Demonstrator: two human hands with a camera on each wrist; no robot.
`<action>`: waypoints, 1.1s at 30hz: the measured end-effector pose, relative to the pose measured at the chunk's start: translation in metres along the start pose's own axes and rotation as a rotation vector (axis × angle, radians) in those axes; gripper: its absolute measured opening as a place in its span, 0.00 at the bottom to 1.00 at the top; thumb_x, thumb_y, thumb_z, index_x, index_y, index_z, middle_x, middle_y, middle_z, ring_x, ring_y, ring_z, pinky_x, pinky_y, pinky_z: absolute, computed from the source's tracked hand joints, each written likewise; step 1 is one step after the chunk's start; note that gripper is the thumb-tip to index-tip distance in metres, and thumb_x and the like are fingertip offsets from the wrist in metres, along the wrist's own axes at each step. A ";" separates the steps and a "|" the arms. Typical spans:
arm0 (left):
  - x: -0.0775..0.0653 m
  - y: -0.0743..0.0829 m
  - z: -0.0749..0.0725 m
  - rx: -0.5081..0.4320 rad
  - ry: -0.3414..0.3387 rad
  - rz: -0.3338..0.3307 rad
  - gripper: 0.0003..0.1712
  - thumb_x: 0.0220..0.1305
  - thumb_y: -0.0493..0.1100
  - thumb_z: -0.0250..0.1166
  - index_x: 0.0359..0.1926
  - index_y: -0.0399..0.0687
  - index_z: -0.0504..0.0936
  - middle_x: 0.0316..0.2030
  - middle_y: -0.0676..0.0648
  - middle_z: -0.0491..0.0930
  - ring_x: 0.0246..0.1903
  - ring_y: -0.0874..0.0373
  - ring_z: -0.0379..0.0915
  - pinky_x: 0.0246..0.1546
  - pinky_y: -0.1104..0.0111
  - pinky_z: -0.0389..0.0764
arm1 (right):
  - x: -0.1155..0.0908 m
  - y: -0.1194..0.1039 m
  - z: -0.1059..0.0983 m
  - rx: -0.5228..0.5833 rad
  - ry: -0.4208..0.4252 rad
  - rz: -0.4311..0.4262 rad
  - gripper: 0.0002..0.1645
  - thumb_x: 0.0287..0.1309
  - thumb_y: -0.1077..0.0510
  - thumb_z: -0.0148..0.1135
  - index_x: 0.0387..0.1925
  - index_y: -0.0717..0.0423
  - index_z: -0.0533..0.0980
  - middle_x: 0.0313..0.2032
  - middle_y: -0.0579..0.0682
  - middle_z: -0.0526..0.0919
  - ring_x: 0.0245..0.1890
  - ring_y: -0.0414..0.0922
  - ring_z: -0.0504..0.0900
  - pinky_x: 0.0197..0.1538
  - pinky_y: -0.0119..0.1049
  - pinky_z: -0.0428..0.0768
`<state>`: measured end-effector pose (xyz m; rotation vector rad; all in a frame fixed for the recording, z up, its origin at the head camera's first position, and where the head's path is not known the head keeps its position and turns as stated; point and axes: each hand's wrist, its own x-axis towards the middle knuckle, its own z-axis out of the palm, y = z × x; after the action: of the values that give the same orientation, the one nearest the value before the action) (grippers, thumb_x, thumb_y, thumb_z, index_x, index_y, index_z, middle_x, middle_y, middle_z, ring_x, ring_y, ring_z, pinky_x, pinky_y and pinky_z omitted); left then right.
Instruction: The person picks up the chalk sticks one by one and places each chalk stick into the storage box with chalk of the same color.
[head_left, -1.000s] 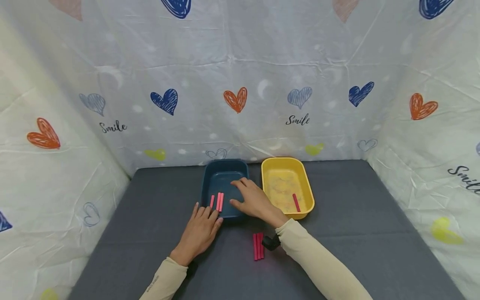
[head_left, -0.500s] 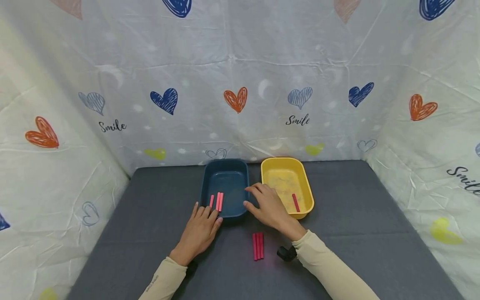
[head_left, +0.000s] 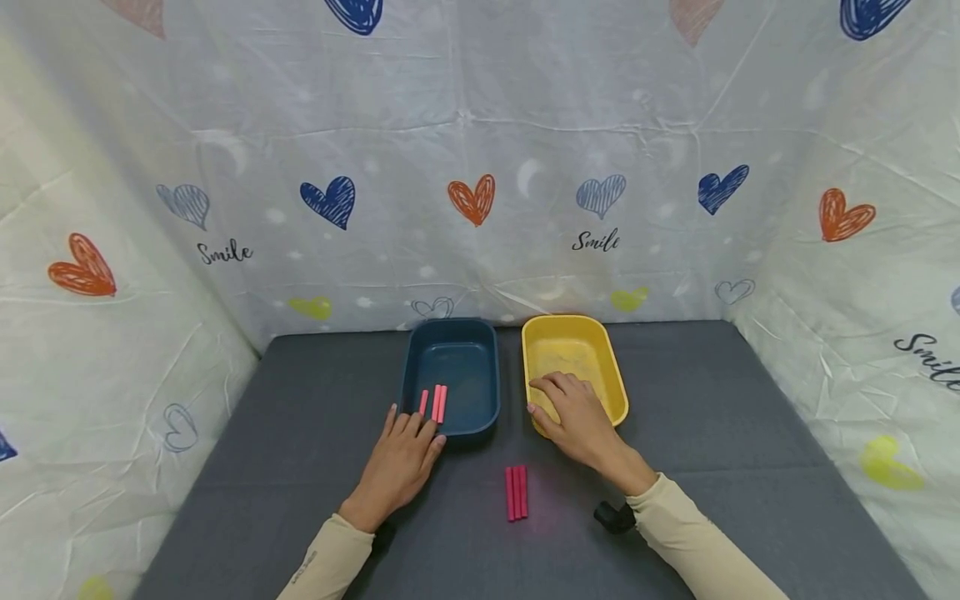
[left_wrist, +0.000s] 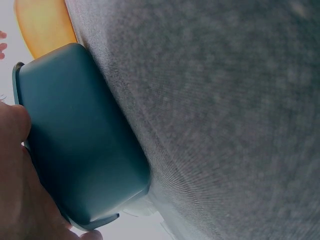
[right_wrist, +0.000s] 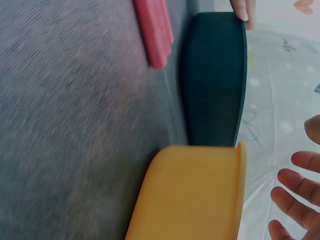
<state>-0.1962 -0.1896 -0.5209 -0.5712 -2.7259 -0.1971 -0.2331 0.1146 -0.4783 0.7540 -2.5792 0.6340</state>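
Observation:
My left hand [head_left: 399, 460] is at the near left corner of a dark blue tray [head_left: 489, 375], its fingers over the rim and the thumb against the outer front side. Inside that tray lie three light pink sticks [head_left: 440, 404], partly behind the fingertips. Over the yellow tray [head_left: 613, 367] hovers my right hand [head_left: 581, 421], holding nothing; the right wrist view shows the right fingers [right_wrist: 295, 185] spread apart. The right hand covers the part of the yellow tray where a red stick lay. Three dark pink-red sticks [head_left: 517, 493] lie side by side on the table before the trays.
Both trays stand near the back edge of a grey cloth-covered table [head_left: 300, 467], with a narrow gap between them. A pale curtain [head_left: 405, 250] printed with hearts hangs behind the table and along both sides.
My right hand has moved from above the blue tray rightward to above the yellow tray, now hiding the red stick there. My left hand has stayed at the blue rim.

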 end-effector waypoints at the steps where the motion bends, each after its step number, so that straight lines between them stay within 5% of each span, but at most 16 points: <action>1: 0.000 0.000 0.000 0.000 -0.001 -0.001 0.16 0.73 0.53 0.55 0.47 0.47 0.78 0.44 0.43 0.79 0.51 0.45 0.73 0.69 0.40 0.59 | -0.002 0.002 -0.001 -0.006 -0.003 0.001 0.21 0.66 0.47 0.60 0.56 0.51 0.77 0.50 0.50 0.81 0.52 0.50 0.78 0.55 0.52 0.74; 18: -0.002 0.000 0.000 0.008 -0.007 -0.011 0.16 0.73 0.53 0.55 0.48 0.47 0.78 0.45 0.43 0.79 0.52 0.45 0.74 0.69 0.40 0.60 | -0.029 0.032 -0.011 -0.059 0.017 -0.005 0.14 0.64 0.46 0.61 0.43 0.50 0.80 0.41 0.45 0.82 0.48 0.49 0.79 0.56 0.51 0.71; 33: 0.000 0.000 -0.001 0.009 -0.011 -0.004 0.16 0.73 0.53 0.54 0.47 0.48 0.78 0.44 0.43 0.79 0.51 0.46 0.73 0.69 0.41 0.60 | -0.050 0.057 -0.021 -0.192 -0.081 -0.048 0.12 0.69 0.46 0.54 0.39 0.46 0.80 0.40 0.45 0.83 0.48 0.48 0.78 0.61 0.56 0.67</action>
<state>-0.1956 -0.1902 -0.5201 -0.5653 -2.7371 -0.1831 -0.2217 0.1889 -0.5018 0.7897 -2.6385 0.3417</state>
